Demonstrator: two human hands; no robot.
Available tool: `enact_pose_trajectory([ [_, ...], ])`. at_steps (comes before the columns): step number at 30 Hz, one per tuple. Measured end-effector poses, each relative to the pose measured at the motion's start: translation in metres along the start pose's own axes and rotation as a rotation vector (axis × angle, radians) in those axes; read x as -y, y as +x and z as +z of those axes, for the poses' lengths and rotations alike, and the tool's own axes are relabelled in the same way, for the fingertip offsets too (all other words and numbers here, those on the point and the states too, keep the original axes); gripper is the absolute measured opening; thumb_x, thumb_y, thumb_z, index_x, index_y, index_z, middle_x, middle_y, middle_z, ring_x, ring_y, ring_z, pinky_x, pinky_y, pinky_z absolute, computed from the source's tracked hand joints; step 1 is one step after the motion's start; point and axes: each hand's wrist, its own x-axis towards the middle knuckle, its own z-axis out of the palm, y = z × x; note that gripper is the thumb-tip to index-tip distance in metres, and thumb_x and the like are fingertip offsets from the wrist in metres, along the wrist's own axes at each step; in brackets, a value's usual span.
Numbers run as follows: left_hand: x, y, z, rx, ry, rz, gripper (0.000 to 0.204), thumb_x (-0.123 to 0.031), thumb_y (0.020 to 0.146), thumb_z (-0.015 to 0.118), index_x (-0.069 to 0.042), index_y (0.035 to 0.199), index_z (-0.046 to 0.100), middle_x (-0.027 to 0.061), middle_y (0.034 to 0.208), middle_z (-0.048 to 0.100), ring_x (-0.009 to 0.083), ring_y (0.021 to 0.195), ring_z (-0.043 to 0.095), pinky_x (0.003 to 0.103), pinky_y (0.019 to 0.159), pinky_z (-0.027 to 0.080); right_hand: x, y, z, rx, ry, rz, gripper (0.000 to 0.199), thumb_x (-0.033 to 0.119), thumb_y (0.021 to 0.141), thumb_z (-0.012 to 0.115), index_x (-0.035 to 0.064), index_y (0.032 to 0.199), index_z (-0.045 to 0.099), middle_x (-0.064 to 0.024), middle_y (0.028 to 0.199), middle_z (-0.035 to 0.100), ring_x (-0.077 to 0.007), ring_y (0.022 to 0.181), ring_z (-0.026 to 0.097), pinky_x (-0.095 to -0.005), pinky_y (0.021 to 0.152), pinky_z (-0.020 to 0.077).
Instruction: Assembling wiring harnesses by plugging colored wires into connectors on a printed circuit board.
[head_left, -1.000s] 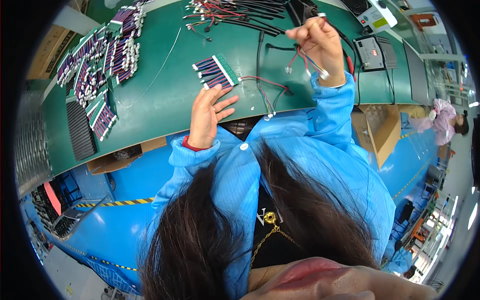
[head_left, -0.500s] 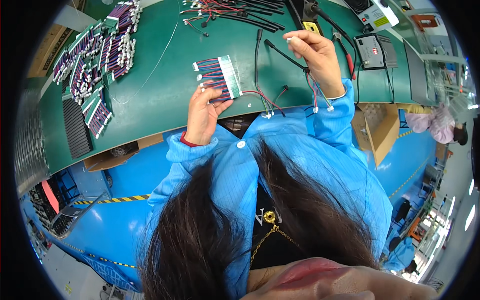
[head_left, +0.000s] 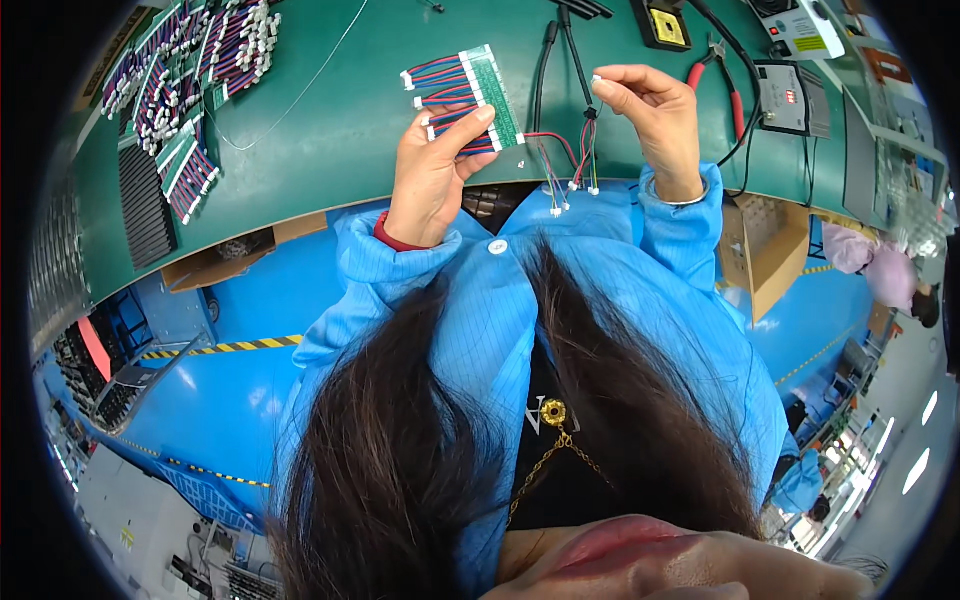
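My left hand (head_left: 432,170) grips a green circuit board panel (head_left: 492,95) by its lower end, thumb on top. Rows of red, blue and black wires with white plugs (head_left: 418,103) stick out of the panel's left side. From its lower right corner a red wire (head_left: 550,136) runs to a black cable (head_left: 543,75). To the right, my right hand (head_left: 655,125) pinches a small white connector (head_left: 597,80) between thumb and forefinger. Just left of that hand lies a second black cable (head_left: 573,55), its thin coloured wires (head_left: 588,160) ending in white plugs over the table's near edge.
Many finished-looking wired boards (head_left: 190,75) are heaped at the left, beside a black ribbed strip (head_left: 147,200). Pliers with red handles (head_left: 737,112), a yellow sponge holder (head_left: 665,28) and a grey control box (head_left: 783,97) stand at the right. Below the table is an open cardboard box (head_left: 765,245).
My left hand has lifted the board panel up and to the right. My right hand has shifted slightly right, still pinching; the second cable's wires now hang left of it. The view has shifted too.
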Motion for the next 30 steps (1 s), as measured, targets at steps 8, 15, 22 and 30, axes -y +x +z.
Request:
enact_pose_trajectory([
  [8, -0.008, -0.017, 0.02, -0.025, 0.134, 0.152, 0.031, -0.005, 0.081, 0.074, -0.001, 0.106, 0.056, 0.0092, 0.09, 0.067, 0.0131, 0.072, 0.066, 0.021, 0.061, 0.055, 0.002, -0.012, 0.019, 0.237, -0.034, -0.016, 0.01, 0.001, 0.087, 0.066, -0.0006, 0.096, 0.07, -0.0051, 0.087, 0.068, -0.0087, 0.075, 0.058, -0.0171, 0.07, 0.0462],
  [15, -0.005, -0.022, 0.024, -0.039, 0.219, 0.215, 0.033, -0.005, 0.079, 0.075, 0.0, 0.106, 0.056, 0.0095, 0.09, 0.067, 0.0131, 0.071, 0.065, 0.021, 0.06, 0.055, 0.002, -0.018, 0.026, 0.327, 0.009, 0.256, 0.008, 0.002, 0.087, 0.067, -0.0011, 0.094, 0.07, -0.0045, 0.088, 0.068, -0.009, 0.077, 0.058, -0.0178, 0.074, 0.0457],
  [22, -0.004, -0.023, 0.026, 0.001, 0.236, 0.237, 0.035, -0.005, 0.078, 0.075, 0.0, 0.108, 0.056, 0.0101, 0.09, 0.068, 0.013, 0.071, 0.065, 0.021, 0.06, 0.055, -0.011, -0.014, 0.022, 0.315, 0.122, 0.3, 0.008, 0.005, 0.085, 0.07, -0.0014, 0.09, 0.071, -0.002, 0.084, 0.066, -0.0079, 0.07, 0.056, -0.0172, 0.066, 0.0442],
  [30, -0.002, -0.022, 0.028, -0.029, 0.23, 0.242, 0.036, -0.006, 0.078, 0.075, 0.001, 0.109, 0.056, 0.0105, 0.09, 0.068, 0.0125, 0.07, 0.064, 0.021, 0.059, 0.054, -0.016, -0.01, 0.017, 0.403, -0.004, 0.189, 0.007, 0.006, 0.087, 0.066, -0.0012, 0.088, 0.067, -0.002, 0.088, 0.056, -0.0095, 0.078, 0.05, -0.0192, 0.072, 0.0381],
])
